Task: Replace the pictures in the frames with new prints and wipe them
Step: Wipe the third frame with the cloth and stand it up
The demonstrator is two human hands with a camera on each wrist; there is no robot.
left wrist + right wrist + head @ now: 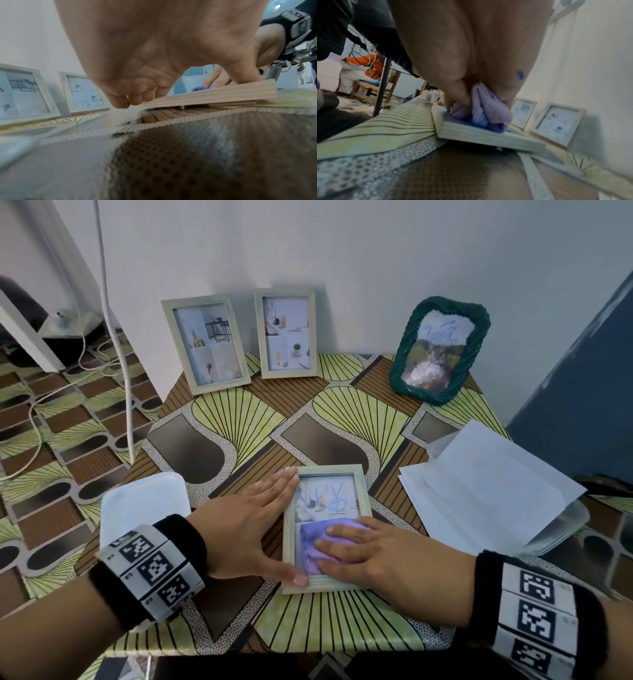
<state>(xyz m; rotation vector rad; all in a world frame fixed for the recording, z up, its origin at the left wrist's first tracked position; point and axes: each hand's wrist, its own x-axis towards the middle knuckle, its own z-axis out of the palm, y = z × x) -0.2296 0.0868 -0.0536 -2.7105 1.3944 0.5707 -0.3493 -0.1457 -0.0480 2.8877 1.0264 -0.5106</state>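
Table (219, 419) w/ patterned cloth carries everything; landmark = the flat frame (328, 470) lying face up near its front edge. Stack of white paper (486, 491) sits to the right of that frame, on a clear tray. White plastic lid (144, 505) is to its left, partly under the left wrist. Behind it, against the wall: two pale frames (205, 344) standing left-of-centre, and a green frame (442, 350) back-right w/ blue scribble on its glass.

Left hand (253, 525): fingers straight and together, laid flat along the flat frame's left rail, thumb at the near-left corner; bracing, not gripping. Right hand (370, 556): fingers flat, pressing a purple cloth (317, 542) onto the lower half of the glass; wrist view shows cloth bunched under the fingers.

Blue marks remain on the upper glass, so wiping looks about half done. To do it well: keep the left-hand brace firm so the frame doesn't skid on the slick cloth, push strokes away toward the far rail, press evenly, refold cloth to a clean face, finish corners and rails.
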